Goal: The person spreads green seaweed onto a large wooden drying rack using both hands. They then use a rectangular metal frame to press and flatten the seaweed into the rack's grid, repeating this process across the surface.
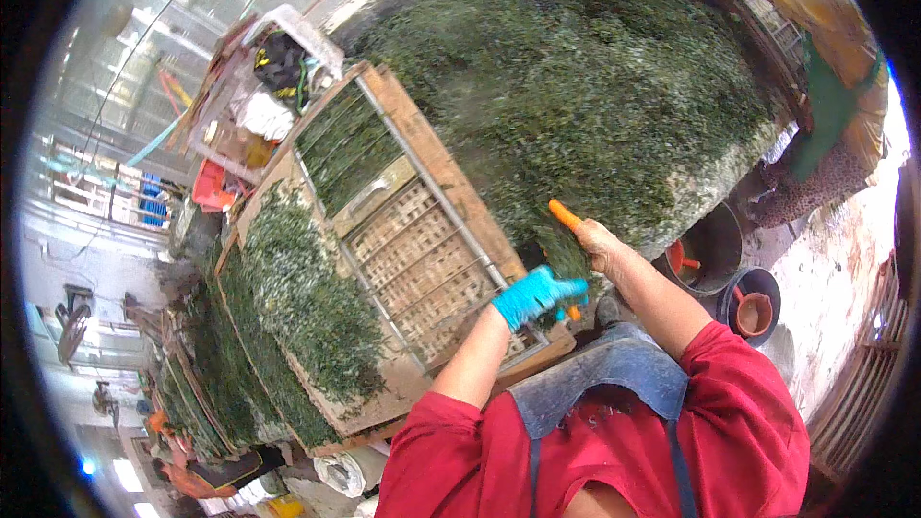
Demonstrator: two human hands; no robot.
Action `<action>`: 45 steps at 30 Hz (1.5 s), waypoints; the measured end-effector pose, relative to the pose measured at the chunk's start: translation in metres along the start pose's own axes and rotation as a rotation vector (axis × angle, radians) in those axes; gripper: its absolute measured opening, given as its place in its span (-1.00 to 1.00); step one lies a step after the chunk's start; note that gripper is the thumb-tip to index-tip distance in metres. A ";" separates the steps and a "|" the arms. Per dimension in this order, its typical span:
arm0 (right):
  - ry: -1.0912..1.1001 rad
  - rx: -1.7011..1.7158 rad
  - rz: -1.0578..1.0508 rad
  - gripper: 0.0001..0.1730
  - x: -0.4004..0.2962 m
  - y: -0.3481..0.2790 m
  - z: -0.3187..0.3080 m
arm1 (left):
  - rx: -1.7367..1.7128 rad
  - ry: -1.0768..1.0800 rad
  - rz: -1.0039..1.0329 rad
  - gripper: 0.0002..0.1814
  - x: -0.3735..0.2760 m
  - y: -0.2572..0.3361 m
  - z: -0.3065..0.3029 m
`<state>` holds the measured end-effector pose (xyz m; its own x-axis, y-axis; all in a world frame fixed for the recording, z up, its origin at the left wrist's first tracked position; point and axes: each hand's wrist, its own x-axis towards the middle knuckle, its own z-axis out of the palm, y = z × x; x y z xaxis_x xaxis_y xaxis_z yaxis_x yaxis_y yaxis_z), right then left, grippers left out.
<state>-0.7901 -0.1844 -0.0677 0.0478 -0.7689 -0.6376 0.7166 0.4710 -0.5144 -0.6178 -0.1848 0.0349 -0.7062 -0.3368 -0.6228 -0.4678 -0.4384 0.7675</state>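
My right hand [599, 243], bare, grips an orange handle [563, 214] that points up and away over the green heap; no blade or head shows clearly. My left hand [532, 296] wears a turquoise glove and hovers over the near right corner of a metal-railed wooden frame [432, 259]. A small orange piece [573, 312] shows by its fingers; whether the hand holds it is unclear. Dark green leafy material [352, 147] fills the frame's far part, beyond a flat crossbar [375, 196]. The near part shows a pale slotted grid [414, 252].
A large heap of green leafy material [575, 72] spreads ahead. A smaller pile [309, 302] lies left of the frame. Buckets [709, 248] stand on the floor at right, one holding a red scoop [754, 313]. A co-worker's sleeve [813, 7] reaches in at upper right. A cluttered crate [288, 79] stands far left.
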 end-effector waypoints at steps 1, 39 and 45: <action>-0.014 -0.049 0.000 -0.77 -0.008 0.002 0.021 | 0.053 -0.056 -0.065 -0.68 -0.010 -0.016 -0.008; -0.023 -2.307 -0.951 -0.72 0.043 -0.033 0.286 | 1.014 1.378 -0.023 0.09 -0.080 -0.066 -0.220; -0.055 -2.134 -0.930 -0.78 0.070 -0.018 0.281 | 0.943 1.398 0.024 0.15 -0.079 -0.056 -0.215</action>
<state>-0.6042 -0.3683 0.0588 0.2948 -0.9551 0.0293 -0.9284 -0.2935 -0.2280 -0.4213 -0.3126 0.0086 0.0193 -0.9901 0.1388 -0.9619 0.0195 0.2729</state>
